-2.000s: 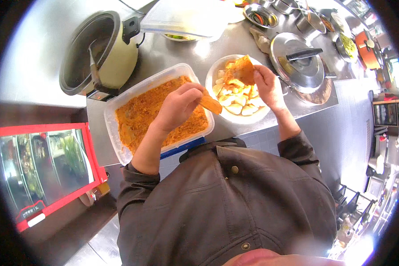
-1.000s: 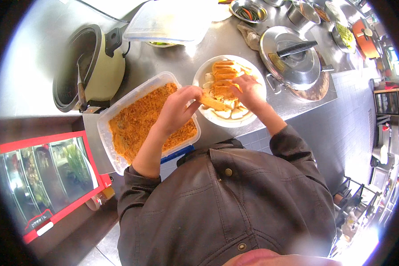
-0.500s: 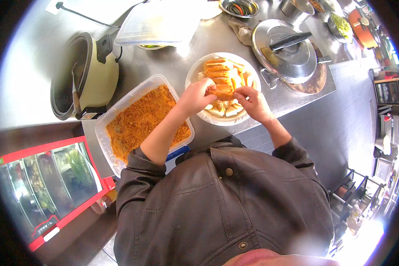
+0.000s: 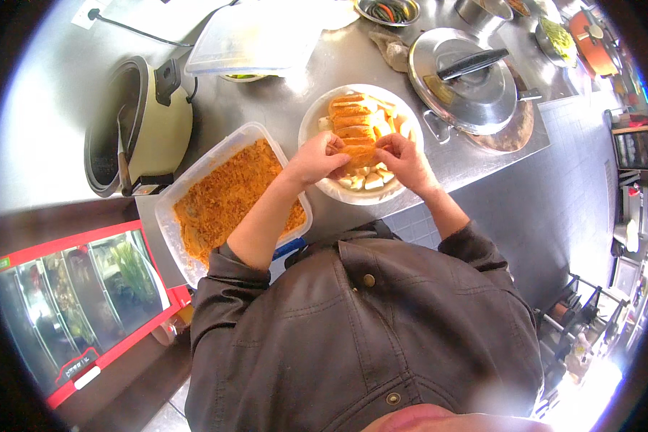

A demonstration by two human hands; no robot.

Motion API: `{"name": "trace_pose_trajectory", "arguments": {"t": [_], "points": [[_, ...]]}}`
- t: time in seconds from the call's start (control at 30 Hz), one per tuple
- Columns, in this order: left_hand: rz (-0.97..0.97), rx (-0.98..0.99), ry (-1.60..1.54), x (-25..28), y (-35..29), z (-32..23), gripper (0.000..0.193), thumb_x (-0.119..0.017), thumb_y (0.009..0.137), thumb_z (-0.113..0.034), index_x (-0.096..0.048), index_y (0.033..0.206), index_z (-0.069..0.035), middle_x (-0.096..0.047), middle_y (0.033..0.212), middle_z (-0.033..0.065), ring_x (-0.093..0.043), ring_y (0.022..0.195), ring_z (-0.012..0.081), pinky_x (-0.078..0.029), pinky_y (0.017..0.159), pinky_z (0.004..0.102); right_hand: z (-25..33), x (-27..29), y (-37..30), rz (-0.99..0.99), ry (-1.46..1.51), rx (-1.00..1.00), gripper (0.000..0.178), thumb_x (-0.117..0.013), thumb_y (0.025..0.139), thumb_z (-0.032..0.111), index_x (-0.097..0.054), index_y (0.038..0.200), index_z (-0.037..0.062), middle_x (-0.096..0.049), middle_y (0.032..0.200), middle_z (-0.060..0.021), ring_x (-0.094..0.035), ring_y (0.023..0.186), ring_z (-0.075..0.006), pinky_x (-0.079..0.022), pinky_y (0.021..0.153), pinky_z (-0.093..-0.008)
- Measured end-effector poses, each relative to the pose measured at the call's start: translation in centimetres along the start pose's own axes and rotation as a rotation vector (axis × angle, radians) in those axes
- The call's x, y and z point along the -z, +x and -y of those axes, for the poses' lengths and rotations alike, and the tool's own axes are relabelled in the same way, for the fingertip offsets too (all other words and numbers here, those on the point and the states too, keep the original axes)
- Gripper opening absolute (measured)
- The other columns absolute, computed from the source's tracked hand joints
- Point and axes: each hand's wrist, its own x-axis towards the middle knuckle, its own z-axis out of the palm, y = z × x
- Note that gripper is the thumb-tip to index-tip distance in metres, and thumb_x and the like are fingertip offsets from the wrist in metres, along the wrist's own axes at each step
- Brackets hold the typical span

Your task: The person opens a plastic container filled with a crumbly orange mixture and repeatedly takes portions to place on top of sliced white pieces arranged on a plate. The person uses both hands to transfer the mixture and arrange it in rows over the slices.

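Pinching an orange-coated slice (image 4: 360, 157) by both ends: left end between thumb and fingertips of the left hand (image 4: 318, 157), right end between those of the right hand (image 4: 410, 161). Lying directly between the two sets of fingertips, so no clearly nearer to one hand than to the other. Running with its long axis left to right, from fingertips to fingertips, and roughly parallel to the slices in the row of orange slices (image 4: 354, 122) just beyond the fingers. Lined up, by judgement, with the near end of that row; cannot tell if touching the closest slice or held a little above. Can see pale chunks (image 4: 373, 181) just bodyward of the fingers, inside the same round white dish (image 4: 311, 119). Farther out, left of the left hand and bodyward, can see a tub (image 4: 261, 134) filled with orange crumbly mix (image 4: 227, 194). Beyond the right hand, can see a metal lid (image 4: 432, 79) with a black handle (image 4: 474, 65). Well beyond the left hand, at far left, can make out a cream-coloured pot (image 4: 167, 126).
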Motion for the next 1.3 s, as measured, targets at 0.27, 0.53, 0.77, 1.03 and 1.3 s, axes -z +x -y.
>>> {"name": "trace_pose_trajectory", "arguments": {"t": [0.27, 0.53, 0.77, 1.03, 1.3], "points": [[-0.232, -0.19, 0.603, -0.5, 1.4, 1.7, 0.03, -0.064, 0.081, -0.015, -0.054, 0.105, 0.002, -0.065, 0.093, 0.0168, -0.065, 0.083, 0.0261, -0.05, 0.077, 0.0361, -2.3, -0.8, 1.0, -0.012, -0.407, 0.136, 0.015, -0.062, 0.086, 0.011, -0.056, 0.096, 0.0001, -0.062, 0.081, -0.0075, -0.059, 0.071, -0.013, -0.049, 0.065, -0.0269], [-0.389, -0.288, 0.774, -1.2, 1.4, 2.0, 0.027, -0.065, 0.078, -0.016, -0.057, 0.097, 0.0, -0.064, 0.092, 0.0209, -0.061, 0.09, 0.0376, -0.048, 0.079, 0.0435, -1.6, -1.6, 0.6, -0.143, -0.508, 0.236, 0.02, -0.065, 0.082, 0.013, -0.056, 0.095, 0.0007, -0.06, 0.076, -0.0065, -0.058, 0.064, -0.0141, -0.048, 0.061, -0.0284], [-0.373, -0.303, 0.816, -1.1, 1.5, 2.1, 0.026, -0.066, 0.077, -0.019, -0.059, 0.09, 0.001, -0.064, 0.089, 0.0206, -0.061, 0.087, 0.0377, -0.048, 0.077, 0.0441, -2.0, -1.2, 0.9, -0.144, -0.527, 0.199, 0.02, -0.066, 0.081, 0.014, -0.058, 0.094, 0.0012, -0.062, 0.076, -0.0074, -0.058, 0.064, -0.0147, -0.049, 0.062, -0.0289], [-0.413, -0.328, 0.752, -1.1, 1.5, 1.9, 0.023, -0.065, 0.078, -0.018, -0.058, 0.089, 0.0, -0.064, 0.086, 0.0212, -0.061, 0.085, 0.0378, -0.048, 0.073, 0.0437, -0.3, -1.5, 0.5, -0.212, -0.723, 0.351, 0.018, -0.067, 0.079, 0.015, -0.059, 0.089, 0.0029, -0.062, 0.078, -0.0087, -0.061, 0.067, -0.0217, -0.047, 0.07, -0.0334], [-0.322, -0.487, 0.761, -0.8, 0.8, 1.4, 0.02, -0.064, 0.076, -0.016, -0.058, 0.087, 0.0, -0.062, 0.085, 0.0191, -0.06, 0.082, 0.0363, -0.048, 0.073, 0.0421, 0.8, -2.0, -1.7, -0.035, -0.598, 0.269, 0.021, -0.067, 0.08, 0.023, -0.061, 0.086, 0.0039, -0.062, 0.08, -0.0121, -0.062, 0.076, -0.0285, -0.049, 0.066, -0.038]]}}
